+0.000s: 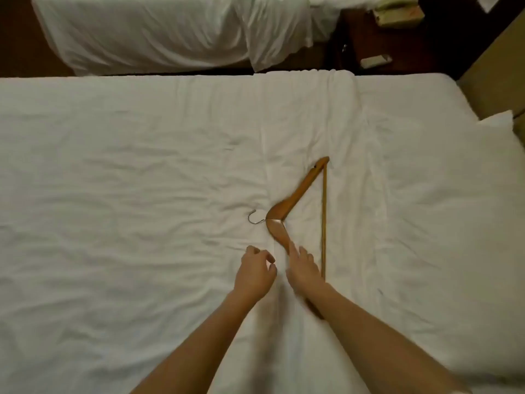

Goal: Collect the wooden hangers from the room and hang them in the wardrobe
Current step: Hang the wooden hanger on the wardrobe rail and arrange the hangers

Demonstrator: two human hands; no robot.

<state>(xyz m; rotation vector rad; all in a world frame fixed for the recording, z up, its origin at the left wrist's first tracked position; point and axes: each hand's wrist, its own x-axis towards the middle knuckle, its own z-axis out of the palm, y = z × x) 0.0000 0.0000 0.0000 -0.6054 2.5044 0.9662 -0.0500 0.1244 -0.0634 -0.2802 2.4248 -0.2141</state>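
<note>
A wooden hanger (298, 191) with a metal hook (253, 217) lies flat on the white bed (127, 180), its hook pointing left and its straight bar running down the right side. My right hand (305, 267) rests over the hanger's near arm, fingers stretched along the wood and hiding its lower end; whether it grips is unclear. My left hand (255, 273) hovers just left of the hanger, fingers loosely curled, holding nothing. No wardrobe is in view.
A second bed with rumpled white sheets (147, 32) lies beyond a dark floor gap. A dark nightstand (397, 44) with a telephone (397, 9) stands at the upper right. A pillow (497, 143) sits at the right edge.
</note>
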